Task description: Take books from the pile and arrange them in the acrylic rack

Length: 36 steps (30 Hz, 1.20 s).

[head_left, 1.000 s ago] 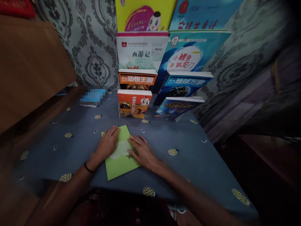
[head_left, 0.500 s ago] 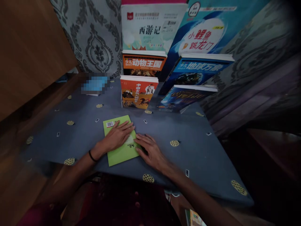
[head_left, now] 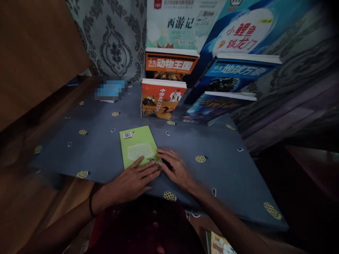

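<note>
Behind the green book point(head_left: 139, 146), a rack point(head_left: 181, 110) holds books point(head_left: 164, 98).

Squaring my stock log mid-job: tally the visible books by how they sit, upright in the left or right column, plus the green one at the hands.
Left-column upright books: 3
Right-column upright books: 3
Flat green book: 1
Total: 7

Flat book point(head_left: 138, 143) on table point(head_left: 227, 180); standing books point(head_left: 162, 100) behind it; blurred item point(head_left: 110, 89) left of those.
</note>
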### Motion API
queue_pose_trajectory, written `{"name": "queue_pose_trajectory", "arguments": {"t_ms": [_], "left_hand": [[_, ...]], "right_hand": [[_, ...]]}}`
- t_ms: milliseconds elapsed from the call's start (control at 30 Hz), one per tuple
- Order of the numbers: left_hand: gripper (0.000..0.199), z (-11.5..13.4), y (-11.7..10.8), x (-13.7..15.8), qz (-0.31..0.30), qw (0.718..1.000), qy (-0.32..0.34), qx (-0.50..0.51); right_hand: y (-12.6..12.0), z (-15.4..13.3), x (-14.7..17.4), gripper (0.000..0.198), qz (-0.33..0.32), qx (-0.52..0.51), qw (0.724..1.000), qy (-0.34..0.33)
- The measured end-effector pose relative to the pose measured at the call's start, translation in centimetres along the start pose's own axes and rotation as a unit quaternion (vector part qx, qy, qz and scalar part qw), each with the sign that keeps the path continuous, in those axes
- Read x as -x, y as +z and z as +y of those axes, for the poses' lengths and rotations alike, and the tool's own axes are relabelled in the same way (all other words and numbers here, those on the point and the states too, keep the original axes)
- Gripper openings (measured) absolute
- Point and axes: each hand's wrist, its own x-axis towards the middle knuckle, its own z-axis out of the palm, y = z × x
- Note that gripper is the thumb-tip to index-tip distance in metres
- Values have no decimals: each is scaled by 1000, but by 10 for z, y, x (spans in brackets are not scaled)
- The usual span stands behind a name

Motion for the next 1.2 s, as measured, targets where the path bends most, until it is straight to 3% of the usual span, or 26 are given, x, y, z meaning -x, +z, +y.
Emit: {"name": "queue_pose_trajectory", "arguments": {"t_ms": [100,267,467,633,900,1200], "left_hand": [[59,-1,2,21,4,1000,-26,-16],[85,-4,6,49,39,992,-112,-50],[67,0,3,71,56,992,-96,-57],[58,7,10,85,86,991,-73,-67],[77,8,26,78,102,971,-184,-116],[64,6,9,107,118,978,-123,-119]], "right_hand": [[4,2,4,33,-39,36,999,-10],[7,-1,15,42,-70,77,995,-7],[8,-14,36,56,-112,80,990,-21],[4,-26,50,57,-119,57,991,-26],[14,-41,51,53,-96,34,995,-14],[18,-75,60,45,-102,42,994,-15]]}}
